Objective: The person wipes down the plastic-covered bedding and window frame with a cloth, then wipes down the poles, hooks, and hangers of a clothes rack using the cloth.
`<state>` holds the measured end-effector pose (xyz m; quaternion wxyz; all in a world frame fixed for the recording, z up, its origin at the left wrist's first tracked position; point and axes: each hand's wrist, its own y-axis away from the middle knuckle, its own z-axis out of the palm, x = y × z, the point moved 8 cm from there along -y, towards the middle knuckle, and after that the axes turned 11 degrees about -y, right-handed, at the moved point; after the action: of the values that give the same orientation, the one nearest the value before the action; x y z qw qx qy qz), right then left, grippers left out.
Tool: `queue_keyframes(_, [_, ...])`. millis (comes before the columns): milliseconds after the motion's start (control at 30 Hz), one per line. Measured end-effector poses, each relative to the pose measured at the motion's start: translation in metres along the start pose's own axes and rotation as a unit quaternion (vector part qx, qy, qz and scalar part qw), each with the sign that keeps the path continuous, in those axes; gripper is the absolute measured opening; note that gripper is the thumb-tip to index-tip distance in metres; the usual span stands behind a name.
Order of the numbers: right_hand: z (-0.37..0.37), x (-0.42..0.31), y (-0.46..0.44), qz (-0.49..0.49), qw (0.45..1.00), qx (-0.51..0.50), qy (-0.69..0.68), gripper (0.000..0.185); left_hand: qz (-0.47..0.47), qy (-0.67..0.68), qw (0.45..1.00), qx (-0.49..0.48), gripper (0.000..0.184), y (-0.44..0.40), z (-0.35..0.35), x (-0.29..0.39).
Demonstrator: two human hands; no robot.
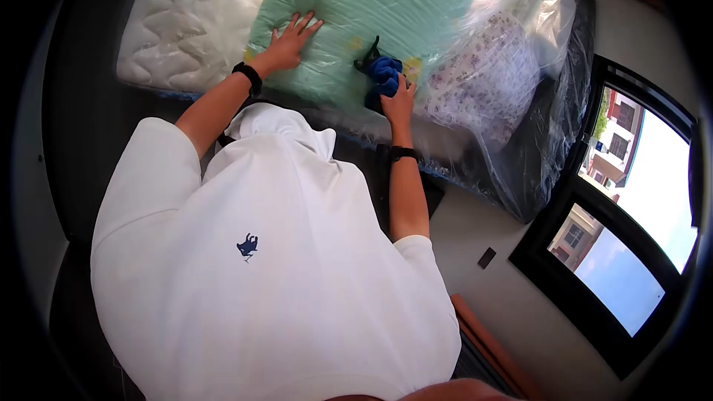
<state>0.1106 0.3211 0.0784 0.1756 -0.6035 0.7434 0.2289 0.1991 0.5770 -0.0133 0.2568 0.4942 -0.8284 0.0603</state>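
My left hand [292, 43] lies with its fingers spread on the light-green quilt [327, 0], over the clear plastic sheet that covers it. A dark-blue, bulging bundle [385, 74] with a black strap or loop at its top is held in my right hand [399, 101], just above the same quilt. What the bundle is, I cannot make out. Part of it is hidden by my fingers. Both wrists wear black bands.
The plastic also covers a white quilted mattress [174, 30] and a flower-patterned pillow or cloth [483, 74]. To the right are a black-framed window [568, 193] and a small dark plate [486, 258] on the wall. A brownish-orange bar [490, 341] runs along the lower right.
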Motion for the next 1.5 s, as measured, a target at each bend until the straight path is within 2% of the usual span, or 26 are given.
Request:
queue_keyframes(100, [0.053,-0.069,-0.002,-0.085,0.992,-0.093,-0.006,0.071,0.002,-0.014,1.000,0.021,0.101,0.004,-0.001,-0.003])
queue_keyframes(233, [0.115,-0.107,-0.001,-0.115,0.973,-0.201,0.007,0.071,0.005,0.002,1.000,0.029,0.100,0.007,0.010,-0.013])
queue_keyframes(333, [0.131,-0.100,-0.012,-0.091,0.976,-0.195,0.025,0.073,0.001,-0.004,1.000,-0.006,0.102,0.005,0.014,-0.024])
queue_keyframes(467, [0.109,-0.067,-0.011,-0.076,0.976,-0.193,0.062,0.067,0.007,0.009,0.999,-0.031,0.104,0.009,0.011,-0.023])
queue_keyframes(567, [0.076,-0.020,-0.014,-0.037,0.976,-0.177,0.123,0.059,0.002,0.020,0.999,-0.026,0.102,0.006,0.012,-0.021])
queue_keyframes(633, [0.049,0.020,-0.016,0.028,0.973,-0.168,0.157,0.059,0.003,0.034,0.999,-0.020,0.101,0.009,0.005,-0.020])
queue_keyframes(800, [-0.003,0.100,-0.002,0.083,0.980,-0.097,0.154,0.061,-0.018,0.040,0.998,-0.049,0.097,0.007,0.007,-0.018])
queue_keyframes(900, [0.001,0.092,-0.002,0.040,0.979,-0.128,0.155,0.063,-0.013,0.048,0.998,-0.042,0.097,0.008,0.006,-0.017])
queue_keyframes(933, [0.006,0.077,-0.003,0.039,0.979,-0.128,0.153,0.063,-0.015,0.046,0.998,-0.042,0.097,0.009,0.007,-0.018])
queue_keyframes(1000, [0.039,0.027,-0.002,-0.032,0.979,-0.186,0.072,0.062,-0.016,0.029,0.999,-0.028,0.096,0.009,0.005,-0.017])
queue_keyframes(1133, [0.095,-0.059,0.009,-0.108,0.961,-0.245,0.063,0.066,-0.020,0.012,0.999,-0.029,0.096,0.010,-0.002,-0.014])
queue_keyframes(1167, [0.107,-0.074,0.014,-0.145,0.948,-0.279,0.059,0.067,-0.016,0.015,0.999,-0.024,0.095,0.010,-0.003,-0.013])
queue_keyframes(1200, [0.112,-0.076,0.015,-0.145,0.949,-0.275,0.055,0.067,-0.012,0.019,1.000,-0.019,0.095,0.010,-0.005,-0.011])
queue_keyframes(1267, [0.119,-0.088,0.022,-0.220,0.932,-0.285,0.044,0.065,-0.008,0.013,1.000,-0.023,0.096,0.012,-0.007,-0.010])
queue_keyframes(1400, [0.103,-0.040,0.022,-0.203,0.942,-0.261,0.060,0.061,-0.019,0.000,0.999,-0.029,0.098,0.011,-0.005,-0.013])
queue_keyframes(1467, [0.080,0.004,0.019,-0.183,0.957,-0.210,0.084,0.057,-0.020,-0.002,0.999,-0.024,0.098,0.010,-0.003,-0.011])
queue_keyframes(1500, [0.066,0.027,0.020,-0.138,0.963,-0.209,0.098,0.058,-0.023,-0.002,1.000,-0.022,0.099,0.010,-0.003,-0.011])
